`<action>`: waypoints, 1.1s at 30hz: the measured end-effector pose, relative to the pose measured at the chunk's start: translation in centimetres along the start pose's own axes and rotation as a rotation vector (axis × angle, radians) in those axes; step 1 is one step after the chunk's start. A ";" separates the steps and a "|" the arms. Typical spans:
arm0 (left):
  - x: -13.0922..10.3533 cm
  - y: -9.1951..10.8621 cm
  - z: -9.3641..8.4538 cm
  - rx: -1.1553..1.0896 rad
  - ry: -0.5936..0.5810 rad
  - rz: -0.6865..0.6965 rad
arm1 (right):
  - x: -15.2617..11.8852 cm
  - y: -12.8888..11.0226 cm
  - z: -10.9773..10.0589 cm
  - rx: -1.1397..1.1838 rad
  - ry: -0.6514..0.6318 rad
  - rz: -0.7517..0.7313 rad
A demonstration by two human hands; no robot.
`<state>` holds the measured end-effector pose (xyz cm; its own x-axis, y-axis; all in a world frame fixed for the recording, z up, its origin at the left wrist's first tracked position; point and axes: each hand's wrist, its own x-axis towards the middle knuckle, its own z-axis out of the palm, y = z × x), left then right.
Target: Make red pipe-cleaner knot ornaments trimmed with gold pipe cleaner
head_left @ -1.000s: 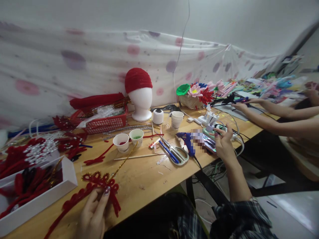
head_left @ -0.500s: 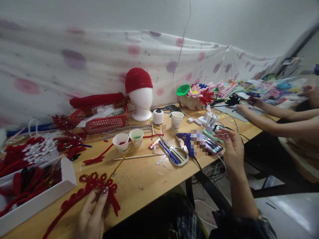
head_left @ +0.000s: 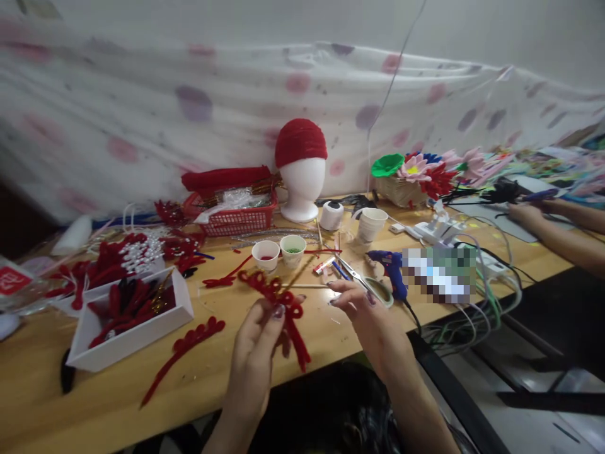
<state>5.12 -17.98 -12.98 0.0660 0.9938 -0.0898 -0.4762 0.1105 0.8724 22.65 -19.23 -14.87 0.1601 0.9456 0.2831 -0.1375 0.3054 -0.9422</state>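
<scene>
In my left hand [head_left: 255, 347], pinched between thumb and fingers, is a red pipe-cleaner ornament [head_left: 271, 290] with looped curls, gold edging, a gold stem and hanging red ends. My right hand [head_left: 378, 328] hovers just right of it, fingers stretched out and apart, with nothing visible in them. Beyond those fingers lie the scissors [head_left: 359, 274] and a blue pen [head_left: 339, 270], both partly hidden. A scalloped red pipe-cleaner strip [head_left: 191, 340] rests on the table left of my left hand.
Two paper cups of red beads [head_left: 265, 265] and green beads [head_left: 293, 249] stand ahead. A blue glue gun [head_left: 393, 268] lies right, a white box [head_left: 108, 356] of red pieces left. Behind are a red basket [head_left: 236, 221] and a foam head [head_left: 302, 183]. A co-worker's arms [head_left: 562, 233] reach in.
My right hand has come left from beside the phone towards the ornament, its fingers spreading. My left hand has lifted the ornament inward. The view has swung left, and the scalloped strip shows separately on the table.
</scene>
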 end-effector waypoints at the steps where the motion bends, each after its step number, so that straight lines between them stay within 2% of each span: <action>1: 0.0 0.0 0.3 0.020 -0.028 -0.027 | -0.1 0.0 0.4 -0.081 -0.054 0.009; 5: -0.2 -0.5 -0.1 0.086 -0.137 -0.101 | -0.5 -0.4 1.5 -0.313 -0.211 -0.002; 9: -0.2 -1.1 -1.8 0.161 -0.268 -0.142 | -0.9 -0.5 1.7 -0.421 -0.217 -0.012; 12: -0.2 -1.1 -2.4 0.177 -0.330 -0.191 | -1.3 -0.3 1.5 -0.491 -0.209 -0.016; 15: -0.2 -0.9 -2.4 0.120 -0.357 -0.282 | -1.5 -0.4 1.4 -0.509 -0.244 -0.072; 18: 0.0 -0.7 -2.4 -0.062 -0.402 -0.453 | -1.3 -0.6 1.2 -0.439 -0.248 -0.132; 21: 0.3 -0.6 -2.6 -0.284 -0.348 -0.559 | -1.1 -0.5 0.8 -0.318 -0.219 -0.159; 25: 0.6 -0.5 -2.9 -0.459 -0.252 -0.519 | -0.9 0.3 0.3 -0.175 -0.196 -0.121; 30: 0.9 0.2 -3.2 -0.539 -0.131 -0.479 | -0.7 1.0 0.3 -0.010 -0.218 -0.018; 32: 1.0 0.5 -3.5 -0.555 -0.071 -0.495 | -0.5 0.8 -0.1 -0.011 -0.141 -0.007; 33: 1.1 0.7 -3.7 -0.562 -0.060 -0.507 | -0.3 0.6 -0.5 -0.043 -0.046 -0.027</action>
<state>1.62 -16.79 -14.23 0.4358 0.8187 -0.3739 -0.7490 0.5603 0.3537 22.99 -19.39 -15.56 0.1184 0.9414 0.3157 -0.0915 0.3269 -0.9406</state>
